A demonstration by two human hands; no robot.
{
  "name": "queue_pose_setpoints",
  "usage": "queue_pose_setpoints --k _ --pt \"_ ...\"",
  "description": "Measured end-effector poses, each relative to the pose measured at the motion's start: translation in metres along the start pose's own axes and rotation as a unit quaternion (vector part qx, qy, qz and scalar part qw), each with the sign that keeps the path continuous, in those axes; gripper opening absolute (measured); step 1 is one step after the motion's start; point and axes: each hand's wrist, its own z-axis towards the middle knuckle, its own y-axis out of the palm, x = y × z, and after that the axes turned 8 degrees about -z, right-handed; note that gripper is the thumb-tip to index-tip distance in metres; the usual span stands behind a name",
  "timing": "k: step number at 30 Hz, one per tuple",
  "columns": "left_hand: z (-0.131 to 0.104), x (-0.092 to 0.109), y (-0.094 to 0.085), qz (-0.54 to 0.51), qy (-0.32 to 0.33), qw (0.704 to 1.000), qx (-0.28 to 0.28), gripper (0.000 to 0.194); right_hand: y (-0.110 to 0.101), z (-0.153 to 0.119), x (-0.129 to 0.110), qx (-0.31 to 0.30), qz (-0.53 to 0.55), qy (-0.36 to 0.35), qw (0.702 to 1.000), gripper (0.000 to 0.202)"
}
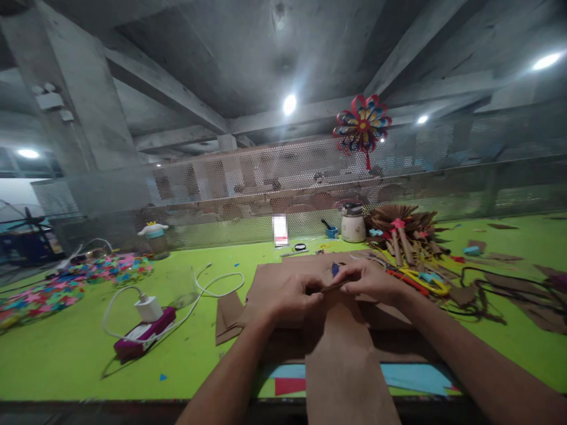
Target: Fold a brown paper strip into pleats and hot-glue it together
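Observation:
A long strip of brown kraft paper (pixel 343 360) runs from my hands down over the table's front edge. My left hand (pixel 295 298) pinches the left side of its far end, fingers curled. On the right side of that end, my right hand (pixel 370 282) grips the paper between thumb and fingers. The edge there looks folded or rolled over. A small dark blue piece (pixel 335 270) shows just beside my right fingertips; I cannot make out what it is. Under my hands lie more brown paper sheets (pixel 272 280), with light blue paper (pixel 411 378) and a red piece (pixel 290 386) nearer me.
At left sit a purple power strip (pixel 146 333) with a white charger and cable, and colourful paper pieces (pixel 119 268). Behind stand a phone (pixel 280 230) and a white jar (pixel 353 224). To the right are yellow-handled scissors (pixel 427 283), brown paper bundles (pixel 403 236) and a black cord (pixel 482 283).

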Motion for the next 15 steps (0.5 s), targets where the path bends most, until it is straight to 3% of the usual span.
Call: queue_pose_setpoints --k 7,10,15 --pt "0.002 -0.011 -0.004 -0.020 0.005 0.995 -0.094 0.034 0.000 0.000 0.000 -0.012 -0.114 -0.079 0.990 0.022" --pt "0.002 -0.015 -0.004 -0.016 -0.010 0.995 -0.096 0.044 0.002 0.000 0.001 -0.003 -0.147 -0.109 0.983 0.022" --pt "0.002 -0.013 -0.002 -0.045 0.011 0.994 -0.097 0.041 0.004 0.001 -0.001 0.035 -0.187 -0.147 0.971 0.021"
